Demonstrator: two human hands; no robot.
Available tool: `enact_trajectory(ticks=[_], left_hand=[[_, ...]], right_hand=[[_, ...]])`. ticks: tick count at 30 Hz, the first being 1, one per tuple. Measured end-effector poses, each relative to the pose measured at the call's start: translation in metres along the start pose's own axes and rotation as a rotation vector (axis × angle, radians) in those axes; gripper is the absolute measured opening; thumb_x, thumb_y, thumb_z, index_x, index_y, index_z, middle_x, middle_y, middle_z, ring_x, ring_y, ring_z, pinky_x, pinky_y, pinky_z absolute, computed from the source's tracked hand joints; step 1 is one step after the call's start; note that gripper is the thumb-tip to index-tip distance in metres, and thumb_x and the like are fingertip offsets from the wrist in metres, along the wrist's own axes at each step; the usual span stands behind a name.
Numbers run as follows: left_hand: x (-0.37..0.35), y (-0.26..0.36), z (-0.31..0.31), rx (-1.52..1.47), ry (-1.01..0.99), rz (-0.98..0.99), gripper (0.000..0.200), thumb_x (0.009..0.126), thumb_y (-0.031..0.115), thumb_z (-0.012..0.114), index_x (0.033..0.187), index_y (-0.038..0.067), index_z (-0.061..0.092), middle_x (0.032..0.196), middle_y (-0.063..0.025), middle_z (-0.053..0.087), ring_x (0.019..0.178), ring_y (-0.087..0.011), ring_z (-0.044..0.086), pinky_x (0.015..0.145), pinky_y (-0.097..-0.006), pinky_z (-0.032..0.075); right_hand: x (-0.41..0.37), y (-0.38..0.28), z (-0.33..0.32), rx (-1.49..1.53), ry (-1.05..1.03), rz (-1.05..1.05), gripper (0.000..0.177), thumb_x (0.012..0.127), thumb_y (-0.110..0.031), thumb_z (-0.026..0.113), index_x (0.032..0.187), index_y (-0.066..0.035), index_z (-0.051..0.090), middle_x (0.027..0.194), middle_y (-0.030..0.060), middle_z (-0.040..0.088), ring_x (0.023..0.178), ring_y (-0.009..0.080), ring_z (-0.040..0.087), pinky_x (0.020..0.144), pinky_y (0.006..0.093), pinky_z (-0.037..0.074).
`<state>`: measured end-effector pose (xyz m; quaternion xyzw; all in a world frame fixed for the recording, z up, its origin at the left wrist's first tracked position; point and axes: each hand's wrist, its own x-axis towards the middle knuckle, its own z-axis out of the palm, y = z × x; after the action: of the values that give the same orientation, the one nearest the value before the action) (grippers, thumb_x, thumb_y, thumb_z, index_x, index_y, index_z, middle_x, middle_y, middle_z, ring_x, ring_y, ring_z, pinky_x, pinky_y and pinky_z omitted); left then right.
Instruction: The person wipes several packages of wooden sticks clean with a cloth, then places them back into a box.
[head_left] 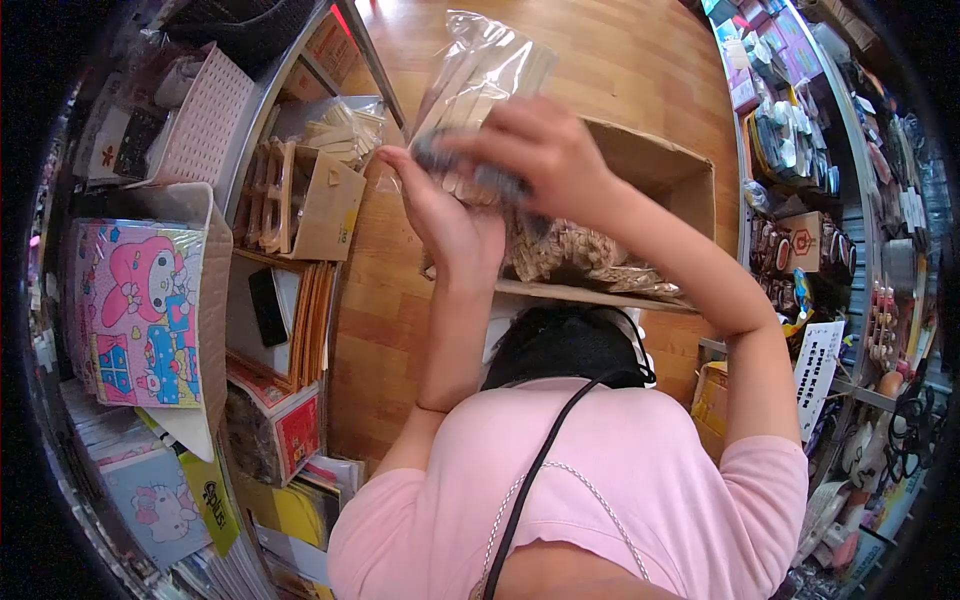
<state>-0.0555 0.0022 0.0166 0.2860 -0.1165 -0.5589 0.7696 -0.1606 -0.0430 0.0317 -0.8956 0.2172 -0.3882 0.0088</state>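
My left hand (455, 225) is turned palm up, thumb out to the left, holding the near end of a clear plastic bag (490, 60). Pale wooden sticks fill the bag, which points away from me; my left fingers are mostly hidden beneath it. Above it, my right hand (545, 150) is closed around a dark grey object (495, 180) that is blurred by motion, so its kind does not show. That object is over the bag's near end. Just beyond and below my hands, an open cardboard box (690, 190) contains many bundles of wooden sticks (570, 250).
At left, a shelf carries a small carton (330, 205) of wooden pieces, a phone (267, 306), a pink basket (205, 115) and cartoon-printed packs (150, 310). Shelving at right holds packaged goods (795, 130). Wooden floor (640, 60) lies beyond the box.
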Motion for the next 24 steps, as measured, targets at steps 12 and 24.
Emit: enact_trajectory(ticks=[12,24], left_hand=[[-0.005,0.007,0.005,0.078,-0.076,0.083,0.067,0.094,0.053,0.020,0.129,0.000,0.040,0.130,-0.0149,0.044,0.119,-0.0263,0.044,0.100,-0.0384,0.034],[0.001,0.011,0.005,0.011,-0.074,0.049,0.067,0.093,0.054,0.019,0.131,0.003,0.038,0.131,-0.0134,0.044,0.119,-0.0260,0.043,0.100,-0.0390,0.034]], right_hand=[[0.044,0.031,-0.056,0.210,0.361,0.437,0.031,0.078,0.007,0.052,0.106,-0.002,0.059,0.091,0.0199,0.062,0.079,0.0339,0.062,0.069,0.0361,0.049],[0.006,-0.014,-0.019,0.216,0.051,0.141,0.048,0.058,0.001,0.066,0.104,-0.011,0.063,0.084,0.0103,0.058,0.080,0.0295,0.056,0.071,0.0364,0.046]])
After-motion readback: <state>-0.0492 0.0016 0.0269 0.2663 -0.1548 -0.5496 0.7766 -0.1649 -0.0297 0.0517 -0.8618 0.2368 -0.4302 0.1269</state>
